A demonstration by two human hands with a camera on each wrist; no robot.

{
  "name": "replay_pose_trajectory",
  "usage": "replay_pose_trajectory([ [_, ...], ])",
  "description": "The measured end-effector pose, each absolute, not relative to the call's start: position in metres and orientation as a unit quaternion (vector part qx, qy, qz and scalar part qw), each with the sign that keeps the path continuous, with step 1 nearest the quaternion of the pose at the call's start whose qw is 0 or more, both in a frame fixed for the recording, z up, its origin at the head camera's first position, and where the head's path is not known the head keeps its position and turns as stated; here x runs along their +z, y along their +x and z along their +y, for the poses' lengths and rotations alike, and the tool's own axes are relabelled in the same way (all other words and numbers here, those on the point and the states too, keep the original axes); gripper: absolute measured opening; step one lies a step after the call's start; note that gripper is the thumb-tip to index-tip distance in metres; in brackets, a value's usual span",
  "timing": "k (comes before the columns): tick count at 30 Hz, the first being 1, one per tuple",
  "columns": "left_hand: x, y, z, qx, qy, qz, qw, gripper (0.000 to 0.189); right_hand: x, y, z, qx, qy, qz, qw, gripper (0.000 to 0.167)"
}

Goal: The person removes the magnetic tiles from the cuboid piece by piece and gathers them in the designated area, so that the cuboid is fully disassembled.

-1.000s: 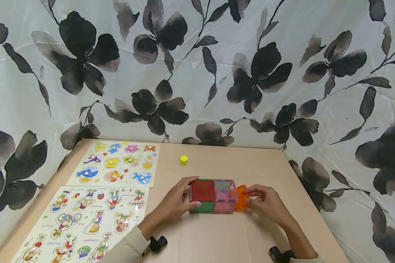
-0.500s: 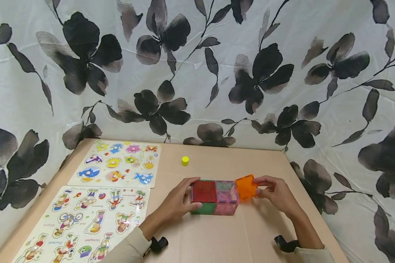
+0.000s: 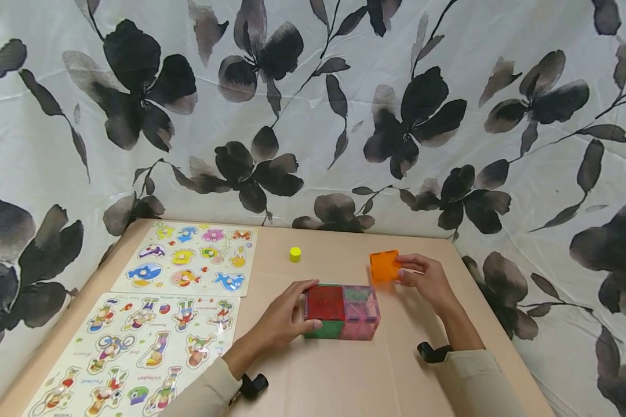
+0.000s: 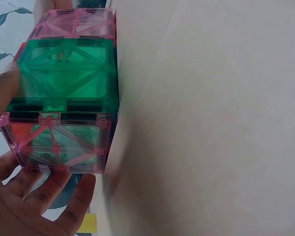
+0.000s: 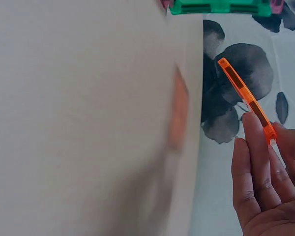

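Observation:
A block built from see-through magnetic tiles (image 3: 341, 313) sits on the table, red and pink on top, green and pink along the near side. My left hand (image 3: 279, 318) holds its left end between thumb and fingers. In the left wrist view, a green side and a pink end of the tile block (image 4: 64, 73) face the camera, with fingers spread by the pink end. My right hand (image 3: 425, 281) pinches an orange square tile (image 3: 384, 266) by its right edge, apart from the block. The right wrist view shows this orange tile (image 5: 247, 98) edge-on between thumb and fingers.
A small yellow cylinder (image 3: 295, 254) stands behind the block. Two sheets of cartoon pictures, an upper sheet (image 3: 169, 275) and a lower sheet (image 3: 135, 362), lie on the left of the table (image 3: 355, 382). A flowered cloth (image 3: 318, 116) hangs behind the table.
The orange tile came away from the block's right end; my right hand has carried it up and toward the table's back. My left hand stays on the block.

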State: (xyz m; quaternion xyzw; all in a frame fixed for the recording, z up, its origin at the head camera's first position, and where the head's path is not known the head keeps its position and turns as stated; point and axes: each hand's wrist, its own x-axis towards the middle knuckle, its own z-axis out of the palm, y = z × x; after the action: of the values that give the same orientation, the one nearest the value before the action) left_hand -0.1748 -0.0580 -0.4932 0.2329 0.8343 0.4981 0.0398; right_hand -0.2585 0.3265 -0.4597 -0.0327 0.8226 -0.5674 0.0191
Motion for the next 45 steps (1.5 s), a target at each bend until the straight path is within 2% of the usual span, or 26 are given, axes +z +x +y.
replay_pose_trajectory([
  [13, -0.49, -0.174, -0.058, 0.502, 0.231, 0.832, 0.044, 0.085, -0.474, -0.302, 0.319, -0.594, 0.028, 0.802, 0.055, 0.042],
  [27, -0.491, -0.175, -0.058, 0.498, 0.237, 0.834, 0.037, 0.084, -0.484, -0.316, 0.322, -0.568, 0.063, 0.817, 0.073, 0.042],
  [32, -0.491, -0.175, -0.058, 0.498, 0.237, 0.833, 0.036, 0.083, -0.482, -0.311, 0.323, -0.53, 0.051, 0.845, 0.054, 0.04],
  [38, -0.491, -0.175, -0.057, 0.5, 0.235, 0.832, 0.043, 0.084, -0.466, -0.291, 0.32, -0.485, -0.013, 0.874, 0.033, 0.041],
  [45, -0.49, -0.176, -0.058, 0.501, 0.228, 0.834, 0.047, 0.084, -0.439, -0.25, 0.305, -0.473, -0.053, 0.878, 0.052, 0.044],
])
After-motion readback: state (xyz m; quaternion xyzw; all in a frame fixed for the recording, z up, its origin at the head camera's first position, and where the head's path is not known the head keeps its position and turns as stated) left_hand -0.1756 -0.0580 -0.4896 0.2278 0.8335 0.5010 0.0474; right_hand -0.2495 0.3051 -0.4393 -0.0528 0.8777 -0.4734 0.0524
